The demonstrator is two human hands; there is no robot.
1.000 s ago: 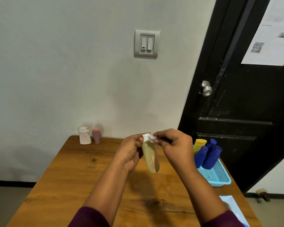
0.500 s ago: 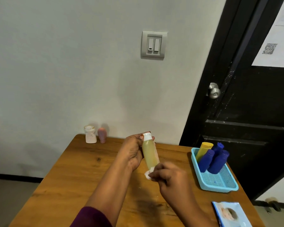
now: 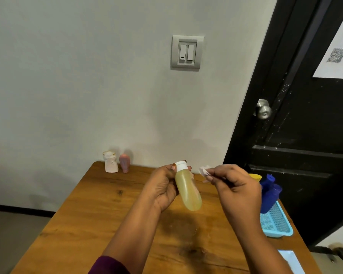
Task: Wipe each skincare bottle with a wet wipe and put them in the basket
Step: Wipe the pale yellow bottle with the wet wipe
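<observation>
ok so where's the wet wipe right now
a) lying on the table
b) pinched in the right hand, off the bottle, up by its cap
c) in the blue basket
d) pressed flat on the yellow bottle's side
B: the right hand pinches the wet wipe just beside the white cap, clear of the yellow bottle that the left hand grips.

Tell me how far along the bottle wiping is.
Done: blue bottles and a yellow bottle sit in the basket. In hand: the left hand holds an amber bottle near its white cap; the right hand pinches the wet wipe beside the cap. Left: this bottle, plus the white bottle and pink bottle by the wall.
</observation>
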